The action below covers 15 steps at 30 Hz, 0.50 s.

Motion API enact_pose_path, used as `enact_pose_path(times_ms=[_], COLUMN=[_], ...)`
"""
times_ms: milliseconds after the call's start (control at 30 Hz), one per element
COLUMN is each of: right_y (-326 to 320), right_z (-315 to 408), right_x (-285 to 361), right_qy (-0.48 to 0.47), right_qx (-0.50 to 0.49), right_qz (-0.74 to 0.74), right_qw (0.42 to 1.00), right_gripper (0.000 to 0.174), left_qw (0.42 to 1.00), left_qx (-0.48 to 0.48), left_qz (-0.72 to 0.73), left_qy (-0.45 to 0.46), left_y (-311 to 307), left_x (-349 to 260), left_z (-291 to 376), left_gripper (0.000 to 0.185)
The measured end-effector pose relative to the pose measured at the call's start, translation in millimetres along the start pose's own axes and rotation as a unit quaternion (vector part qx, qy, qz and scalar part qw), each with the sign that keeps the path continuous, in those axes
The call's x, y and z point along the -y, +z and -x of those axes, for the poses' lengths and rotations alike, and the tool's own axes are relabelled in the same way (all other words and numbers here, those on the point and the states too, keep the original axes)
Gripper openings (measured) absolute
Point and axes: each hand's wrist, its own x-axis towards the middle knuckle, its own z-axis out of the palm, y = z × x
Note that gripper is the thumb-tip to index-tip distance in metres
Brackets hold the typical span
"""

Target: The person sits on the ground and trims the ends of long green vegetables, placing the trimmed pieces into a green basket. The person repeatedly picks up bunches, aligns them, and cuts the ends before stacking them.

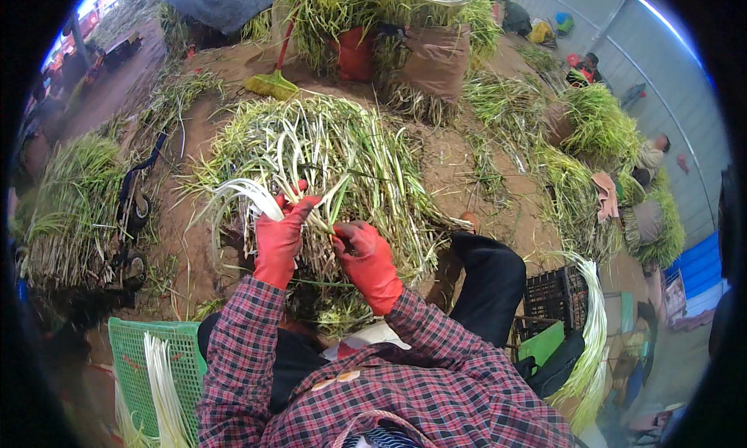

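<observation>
My left hand, in a red rubber glove, is closed around several white-stemmed leafy stalks, likely garlic greens. Their pale ends arch out to the left. A yellowish-green stalk runs from the left hand towards my right hand, also red-gloved. The right thumb and fingers pinch together at that stalk's lower end, partly hidden by the glove. Under and beyond both hands lies a big heap of the same stalks, with green and withered yellow leaves.
A green plastic crate with white stalks stands at my left. On my right are a black crate and a long bundle. A broom lies beyond the heap. Other people sit among heaps at right.
</observation>
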Motion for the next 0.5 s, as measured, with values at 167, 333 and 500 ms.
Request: enact_pose_path(times_ms=[167,333,500], right_y=[13.2,33.2,18.0], right_z=[-32.6,-65.8,-59.2], right_x=[-5.9,-13.6,-17.5], right_qy=[0.282,0.409,0.308], right_qx=[0.233,0.088,0.156], right_qz=[-0.467,-0.62,-0.813], right_qw=[0.805,0.664,0.468], right_gripper=[0.053,0.047,0.035], left_qw=[0.998,0.996,0.998], left_qx=[0.053,0.058,0.038], left_qz=[0.018,0.056,0.045], left_qy=[-0.042,-0.046,0.038], left_y=[-1.2,-5.1,-26.4], left_x=[-13.5,-26.7,-42.0], left_z=[11.2,7.6,-0.7], left_gripper=[0.037,0.038,0.034])
